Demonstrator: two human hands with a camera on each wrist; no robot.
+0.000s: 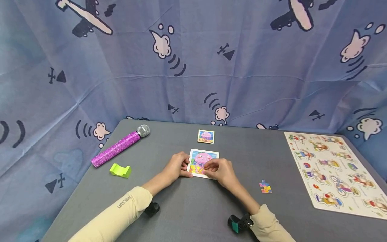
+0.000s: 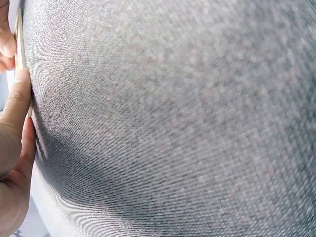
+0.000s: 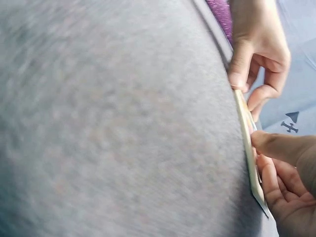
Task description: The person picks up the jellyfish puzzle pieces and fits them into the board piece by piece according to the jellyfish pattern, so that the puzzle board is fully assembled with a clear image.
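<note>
A small square jigsaw puzzle [image 1: 203,156] with a pink sea creature in a white frame lies on the grey table. My left hand [image 1: 177,165] grips its left side, thumb at the lower left corner and fingers curled along the edge. Over the lower right of the picture, my right hand [image 1: 221,170] has thumb and fingers pinched together at a puzzle piece, which they mostly hide. In the right wrist view the thumb [image 3: 269,142] touches the puzzle's top. One loose puzzle piece [image 1: 265,187] lies to the right of the right hand.
A small picture card [image 1: 206,136] with the same creature lies behind the puzzle. At the left are a glittery purple microphone [image 1: 118,148] and a lime green block [image 1: 120,170]. A large board of figures [image 1: 338,171] covers the right side. A patterned blue cloth [image 1: 193,67] hangs behind.
</note>
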